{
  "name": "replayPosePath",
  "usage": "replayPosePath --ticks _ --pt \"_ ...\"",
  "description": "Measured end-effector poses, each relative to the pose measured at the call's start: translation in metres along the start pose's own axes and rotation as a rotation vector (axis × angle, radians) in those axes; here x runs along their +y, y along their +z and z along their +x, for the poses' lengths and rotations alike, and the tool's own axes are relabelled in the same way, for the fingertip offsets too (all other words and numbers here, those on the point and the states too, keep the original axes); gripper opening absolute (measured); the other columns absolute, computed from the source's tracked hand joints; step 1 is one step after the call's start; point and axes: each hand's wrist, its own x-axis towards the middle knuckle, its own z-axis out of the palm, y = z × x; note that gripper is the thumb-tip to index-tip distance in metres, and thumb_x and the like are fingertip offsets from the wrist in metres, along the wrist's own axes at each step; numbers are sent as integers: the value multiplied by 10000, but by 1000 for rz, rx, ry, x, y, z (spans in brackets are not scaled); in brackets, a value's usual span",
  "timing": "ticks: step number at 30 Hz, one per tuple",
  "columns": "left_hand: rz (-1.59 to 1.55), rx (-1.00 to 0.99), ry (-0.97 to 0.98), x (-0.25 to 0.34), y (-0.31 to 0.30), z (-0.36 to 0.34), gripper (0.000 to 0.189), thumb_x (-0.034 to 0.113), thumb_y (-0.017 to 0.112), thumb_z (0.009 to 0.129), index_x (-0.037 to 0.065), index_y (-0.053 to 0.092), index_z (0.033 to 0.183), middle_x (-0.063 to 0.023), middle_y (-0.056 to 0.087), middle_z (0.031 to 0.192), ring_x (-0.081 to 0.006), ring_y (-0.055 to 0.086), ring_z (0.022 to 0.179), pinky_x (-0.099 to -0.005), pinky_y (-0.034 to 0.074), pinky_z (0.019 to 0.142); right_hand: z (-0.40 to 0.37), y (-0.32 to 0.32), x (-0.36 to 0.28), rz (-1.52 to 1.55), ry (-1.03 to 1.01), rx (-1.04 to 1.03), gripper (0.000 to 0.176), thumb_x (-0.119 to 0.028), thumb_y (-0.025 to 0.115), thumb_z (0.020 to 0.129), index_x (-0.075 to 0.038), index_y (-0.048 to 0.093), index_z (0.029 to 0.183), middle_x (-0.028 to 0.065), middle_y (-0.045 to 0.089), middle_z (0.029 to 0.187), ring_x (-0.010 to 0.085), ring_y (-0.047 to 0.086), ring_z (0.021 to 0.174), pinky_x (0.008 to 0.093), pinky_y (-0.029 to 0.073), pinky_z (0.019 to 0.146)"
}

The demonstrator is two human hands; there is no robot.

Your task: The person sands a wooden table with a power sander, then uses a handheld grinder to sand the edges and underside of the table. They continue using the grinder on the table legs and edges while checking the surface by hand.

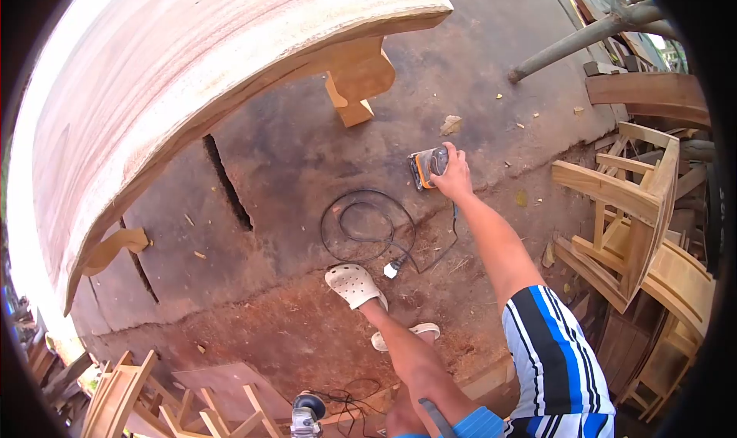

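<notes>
My right hand (453, 172) is closed around an orange and black power sander (424, 168), gripping its dark top. The sander is at the end of my outstretched arm, over the stained concrete floor (491, 108). A black cord (456, 221) runs back from it toward loose loops of cable (326, 227). Near my foot lies a white plug (391, 270). To the upper left stands a large wooden slab tabletop (230, 46) with a wavy edge, resting on shaped wooden supports (361, 73). My left hand is out of the picture.
Wooden chair frames (641, 200) are stacked at the right, with more at the lower left (123, 396). A metal pole (568, 48) slants in at the upper right. An angle grinder (307, 416) lies behind my feet. Narrow slots (227, 183) cut the floor.
</notes>
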Motion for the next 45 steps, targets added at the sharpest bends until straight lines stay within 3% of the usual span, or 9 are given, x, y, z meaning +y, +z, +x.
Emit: replayPosePath --ticks 3,10,15,18,21,25,32,39,45 --pt "-299 103 67 7 -7 41 346 14 700 711 -16 569 1030 -55 580 796 -155 541 586 -314 471 503 7 13 -8 1 -25 35 907 -175 796 658 -160 337 1439 216 451 1271 463 521 1155 503 468 973" --pt "-621 257 78 52 -36 61 574 -22 761 681 19 510 1195 -87 633 977 -173 650 891 -320 536 772 -100 -16 -52 11 -280 99 871 -284 805 767 -59 316 1452 225 385 1410 423 389 1304 479 321 1108" --pt "-1152 200 180 133 -58 24 492 -43 746 742 14 524 1177 -99 652 964 -223 684 900 -362 571 807 -333 -50 -121 740 -260 -1187 565 -326 684 935 -22 488 1369 136 645 1225 228 610 1163 377 471 999" --pt "-1352 195 245 162 -72 16 410 -34 748 756 11 571 1122 -109 679 939 -226 695 872 -365 582 784 -442 -46 -149 963 -166 -1482 469 -314 576 1016 -22 488 1374 62 630 1225 128 535 1206 303 425 1021" --pt "-1410 250 307 179 -99 15 377 -25 734 770 8 578 1111 -108 674 927 -219 696 842 -369 588 742 -440 -56 -173 1016 16 -1765 475 -388 533 1029 -23 504 1332 29 627 1188 109 561 1101 301 442 979" --pt "-1513 246 293 185 -110 3 361 5 721 783 10 579 1115 -108 670 921 -213 693 822 -367 589 723 -398 -85 -194 878 -130 -1953 467 -434 533 1017 -20 533 1232 0 608 1090 87 560 1026 280 444 936" --pt "-1679 287 224 190 -130 7 350 -46 699 787 5 586 1115 -91 666 910 -189 683 784 -339 581 714 -380 -87 -212 827 -109 -2062 461 -470 526 1011 -46 534 1191 8 596 1025 95 567 955 276 456 892" --pt "-1560 392 198 196 -161 43 394 -84 730 758 13 594 1115 -56 665 982 -147 665 831 -304 558 741 -381 -85 -252 784 -141 -1820 489 -359 528 1036 -15 453 1375 51 561 1249 131 536 1136 325 433 1014" --pt "-1295 568 219 202 -214 66 408 -4 795 738 -5 605 1099 -63 682 1028 -134 668 892 -304 544 777 -338 -104 -280 646 -169 -1257 446 -184 669 958 15 506 1323 126 613 1240 195 586 1154 349 465 1018"
